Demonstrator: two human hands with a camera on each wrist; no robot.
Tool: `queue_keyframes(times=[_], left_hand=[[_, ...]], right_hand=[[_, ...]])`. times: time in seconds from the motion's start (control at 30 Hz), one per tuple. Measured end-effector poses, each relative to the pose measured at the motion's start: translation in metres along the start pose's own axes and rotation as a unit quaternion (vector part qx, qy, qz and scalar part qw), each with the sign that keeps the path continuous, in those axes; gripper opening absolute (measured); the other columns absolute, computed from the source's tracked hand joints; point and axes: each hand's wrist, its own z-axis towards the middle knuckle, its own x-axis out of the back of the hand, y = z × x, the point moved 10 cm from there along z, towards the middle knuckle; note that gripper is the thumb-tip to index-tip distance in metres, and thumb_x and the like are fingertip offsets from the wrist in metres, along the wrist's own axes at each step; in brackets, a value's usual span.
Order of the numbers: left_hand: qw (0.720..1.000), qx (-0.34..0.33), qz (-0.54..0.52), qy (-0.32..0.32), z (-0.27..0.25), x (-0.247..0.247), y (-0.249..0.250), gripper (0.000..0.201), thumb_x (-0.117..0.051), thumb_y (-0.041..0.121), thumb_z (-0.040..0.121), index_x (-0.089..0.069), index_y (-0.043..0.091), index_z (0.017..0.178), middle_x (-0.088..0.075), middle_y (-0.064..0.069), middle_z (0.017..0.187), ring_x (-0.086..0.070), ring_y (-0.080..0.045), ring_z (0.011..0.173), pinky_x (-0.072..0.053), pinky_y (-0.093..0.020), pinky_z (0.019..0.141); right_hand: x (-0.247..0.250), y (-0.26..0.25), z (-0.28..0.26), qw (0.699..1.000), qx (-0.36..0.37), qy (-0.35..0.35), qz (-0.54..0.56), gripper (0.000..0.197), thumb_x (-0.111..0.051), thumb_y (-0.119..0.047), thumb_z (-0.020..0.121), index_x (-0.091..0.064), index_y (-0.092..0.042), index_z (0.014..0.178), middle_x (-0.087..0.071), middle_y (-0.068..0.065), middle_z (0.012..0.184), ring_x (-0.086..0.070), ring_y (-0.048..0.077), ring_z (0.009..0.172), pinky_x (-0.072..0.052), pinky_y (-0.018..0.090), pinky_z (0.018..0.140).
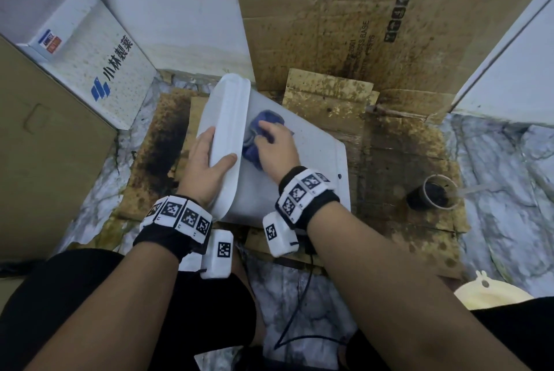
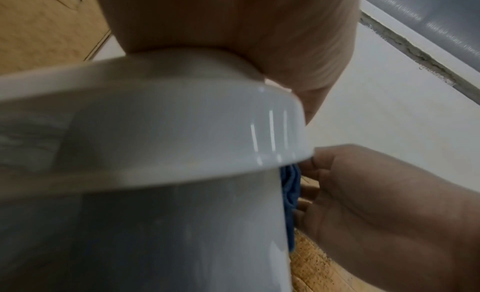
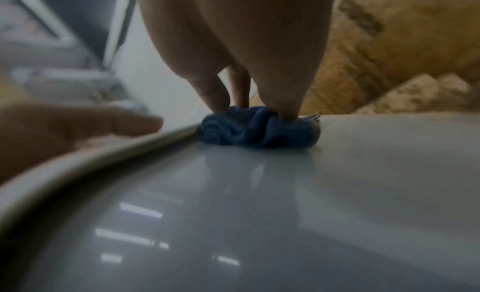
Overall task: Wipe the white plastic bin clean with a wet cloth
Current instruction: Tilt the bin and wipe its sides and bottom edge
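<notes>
1. The white plastic bin (image 1: pixel 302 145) is lying on its side on stained cardboard (image 1: pixel 398 142) on the floor, its rim (image 1: pixel 229 130) turned to the person's left and its base to the right.
2. The left hand (image 1: pixel 207 163) is gripping the rim, fingers hooked over into the mouth and thumb lying along the outer lip, so it is closed round the rim and steadying the bin.
3. The right hand (image 1: pixel 274 145) is pressing a bunched blue cloth (image 1: pixel 263 121) onto the upturned side wall just beside the rim; its fingers are curling over and into the wad, holding it.
4. Risk: the bin is resting on a curved wall, so a hard sideways push is likely to roll it unless the left hand is bracing firmly.
5. Risk: the wall is looking glossy and wet in the right wrist view, so the cloth may be skating off into the step under the rim, leaving that corner unwiped.
6. Risk: the cardboard is badly soiled, and any cloth edge trailing off the bin could be picking up dirt and smearing it back.
7. Risk: a dark cup of black liquid (image 1: pixel 431 192) is standing near the base end; a rolling or sliding bin could be knocking it over.
8. The underside is hidden, so I cannot tell its state.
</notes>
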Motion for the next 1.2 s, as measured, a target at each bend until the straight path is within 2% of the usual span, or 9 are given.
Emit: queue_keyframes(times=[0.1,0.2,0.27,0.37,0.5,0.6,0.73,0.9,1.2], left_hand=[[1.0,-0.006,0.015,0.004,-0.001,0.002,0.0,0.077,-0.06,0.044,0.08,-0.033,0.021,0.149,-0.033,0.0,0.152,-0.034,-0.017,0.137,-0.027,-0.044,0.116],[1.0,-0.003,0.018,0.01,-0.001,0.003,0.0,0.079,-0.057,0.041,0.077,-0.032,0.02,0.149,-0.032,0.002,0.152,-0.034,-0.014,0.136,-0.027,-0.041,0.116],[1.0,-0.006,0.019,0.005,0.0,0.003,0.0,0.081,-0.057,0.044,0.075,-0.033,0.02,0.149,-0.033,0.002,0.151,-0.034,-0.014,0.136,-0.027,-0.041,0.116],[1.0,-0.006,0.02,-0.001,0.001,0.004,-0.001,0.083,-0.057,0.045,0.074,-0.033,0.019,0.149,-0.034,0.001,0.151,-0.034,-0.012,0.136,-0.027,-0.04,0.117],[1.0,-0.013,0.023,0.0,0.0,0.005,0.001,0.081,-0.057,0.041,0.076,-0.032,0.017,0.149,-0.033,0.002,0.152,-0.033,-0.011,0.137,-0.025,-0.036,0.117],[1.0,-0.016,0.024,0.001,0.0,0.005,0.0,0.082,-0.056,0.043,0.075,-0.032,0.016,0.149,-0.033,0.003,0.152,-0.033,-0.01,0.137,-0.025,-0.035,0.117],[1.0,-0.009,0.011,-0.002,0.002,0.007,-0.007,0.091,-0.055,0.055,0.069,-0.033,0.018,0.149,-0.034,0.005,0.151,-0.034,-0.009,0.137,-0.027,-0.04,0.117],[1.0,-0.006,-0.006,0.002,0.005,0.011,-0.018,0.086,-0.058,0.053,0.071,-0.036,0.021,0.148,-0.036,0.006,0.151,-0.036,-0.014,0.138,-0.031,-0.047,0.114],[1.0,0.0,-0.023,-0.014,0.004,0.013,-0.023,0.072,-0.058,0.046,0.074,-0.04,0.033,0.143,-0.041,0.016,0.145,-0.042,-0.011,0.134,-0.035,-0.049,0.112]], right_hand=[[-0.023,-0.007,-0.001,0.994,0.029,-0.077,-0.071,0.049,-0.041,-0.011,0.098,-0.036,-0.014,0.147,-0.01,0.006,0.162,-0.009,0.019,0.149,-0.013,0.026,0.116],[-0.028,-0.018,0.001,0.987,0.076,-0.101,-0.097,0.055,-0.04,-0.005,0.097,-0.03,-0.014,0.15,-0.007,0.005,0.162,-0.006,0.019,0.15,-0.01,0.024,0.116],[-0.033,-0.02,0.004,0.983,0.092,-0.117,-0.107,0.058,-0.039,-0.004,0.097,-0.025,-0.018,0.152,-0.005,0.005,0.162,-0.002,0.023,0.15,-0.008,0.03,0.119],[-0.043,-0.017,0.008,0.975,0.111,-0.134,-0.142,0.06,-0.034,-0.009,0.099,-0.013,-0.022,0.154,0.001,0.008,0.162,0.007,0.026,0.149,-0.001,0.039,0.121],[-0.054,-0.007,0.02,0.956,0.138,-0.136,-0.222,0.061,-0.027,-0.019,0.099,-0.001,-0.017,0.154,0.005,0.007,0.163,0.012,0.02,0.149,0.005,0.042,0.121],[-0.053,-0.002,0.025,0.952,0.146,-0.128,-0.236,0.063,-0.024,-0.027,0.096,-0.002,-0.017,0.154,0.005,0.005,0.163,0.011,0.02,0.149,0.007,0.039,0.121],[-0.043,0.006,0.025,0.95,0.155,-0.117,-0.242,0.06,-0.031,-0.017,0.1,-0.005,-0.017,0.154,0.004,0.005,0.162,0.008,0.017,0.149,0.011,0.028,0.118],[-0.02,0.044,0.035,0.954,0.13,-0.095,-0.252,0.061,-0.034,-0.015,0.098,-0.011,-0.02,0.154,0.002,0.003,0.163,0.006,0.019,0.149,0.009,0.028,0.119],[0.041,0.127,0.047,0.962,0.02,-0.066,-0.264,0.061,-0.035,-0.023,0.098,-0.011,-0.03,0.154,0.004,-0.004,0.163,0.008,0.022,0.149,0.003,0.034,0.119]])
